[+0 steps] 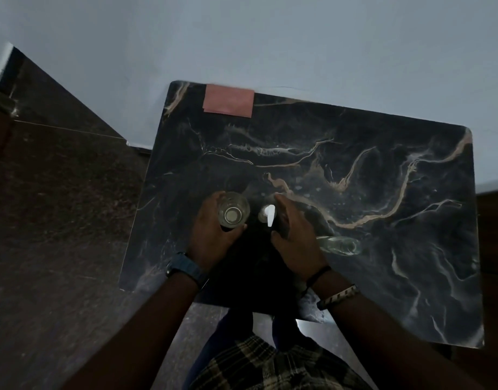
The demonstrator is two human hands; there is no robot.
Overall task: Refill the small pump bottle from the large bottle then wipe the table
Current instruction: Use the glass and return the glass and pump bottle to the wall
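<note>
Dark marble with pale tan veins makes up the table [382, 170] under your hands, and it sits against a light grey wall in dim light. Your left hand [211, 235] wraps around a clear open-topped bottle [233, 211] that stands upright on the table; you look straight down its open mouth, with fingers curled round its far side and the thumb on the near side, so the grip is closed on the glassy body. Just to the right of it stands the small pump bottle [267, 213], seen from above, with its white pump head pointing toward you. Your right hand [294, 235] is cupped beside that pump bottle, fingers spread along its right side and the thumb near its base; whether the hand actually clamps it or only rests next to it cannot be told from this angle. Behind your right hand, further right, a clear bottle-like object [340, 245] lies on its side on the table; the dim light keeps its details unclear. A folded pink cloth [228, 100] lies flat at the far left corner of the table, well apart from both hands. You wear a dark watch [185, 267] on the left wrist and bands on the right wrist.
</note>
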